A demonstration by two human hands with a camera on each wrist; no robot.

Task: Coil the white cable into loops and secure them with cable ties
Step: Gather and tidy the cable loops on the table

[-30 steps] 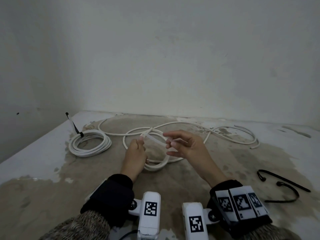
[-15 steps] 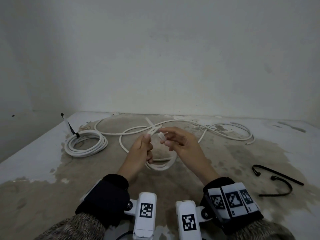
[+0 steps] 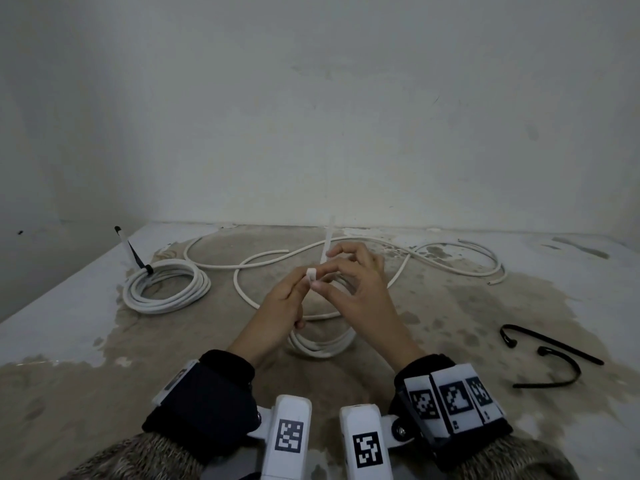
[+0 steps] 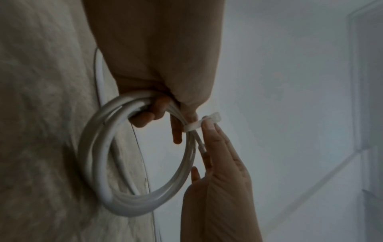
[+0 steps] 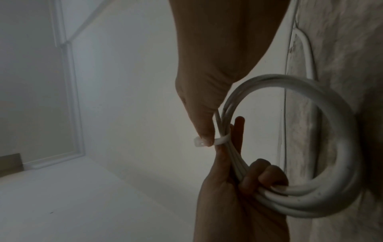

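Note:
My left hand (image 3: 298,292) grips a small coil of white cable (image 3: 322,346) and holds it upright above the floor; its curled fingers (image 4: 151,113) pass through the loops. A white cable tie (image 4: 192,127) is wrapped round the bundled strands. Its square head (image 3: 311,274) sits between my two hands. My right hand (image 3: 334,268) pinches the tie, thumb (image 5: 204,135) pressed at the head, and the tie's tail (image 3: 329,237) sticks straight up from the fingers. The rest of the white cable (image 3: 408,251) trails loose over the floor behind.
A finished white coil (image 3: 166,285) bound by a black tie (image 3: 133,252) lies at the left. Two curved black cable ties (image 3: 554,356) lie on the floor at the right. A pale wall rises just behind the cable.
The tie lay slanted between my hands; now it is looped round the coil with its tail pointing up. Both hands have moved closer together and slightly up.

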